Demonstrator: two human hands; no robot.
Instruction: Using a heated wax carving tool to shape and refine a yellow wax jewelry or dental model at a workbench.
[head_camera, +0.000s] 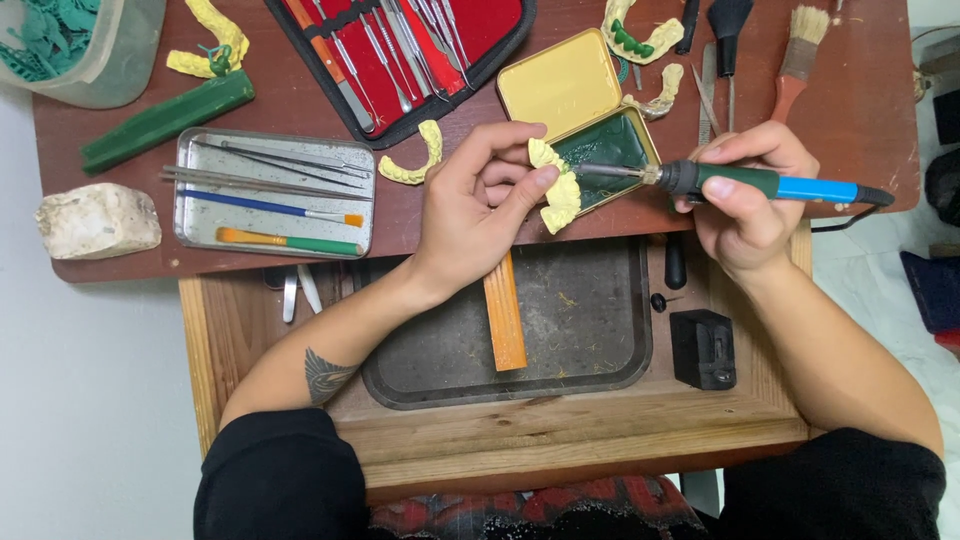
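Observation:
My left hand (478, 205) pinches a pale yellow dental cast (560, 190) between thumb and fingers, above the table's front edge. My right hand (745, 195) grips an electric wax tool with a green and blue handle (775, 185); its metal tip points left and reaches the cast. Right behind the cast lies an open yellow tin (565, 85) with dark green wax in its lower half.
A metal tray (200, 230) holds brushes and picks at the left, with a white stone block (97, 220) beside it. A red instrument case (400, 50), more yellow casts, a green wax bar (165, 118) and brushes lie behind. Below, a drawer holds a dark tray (600, 340) and an orange stick (505, 315).

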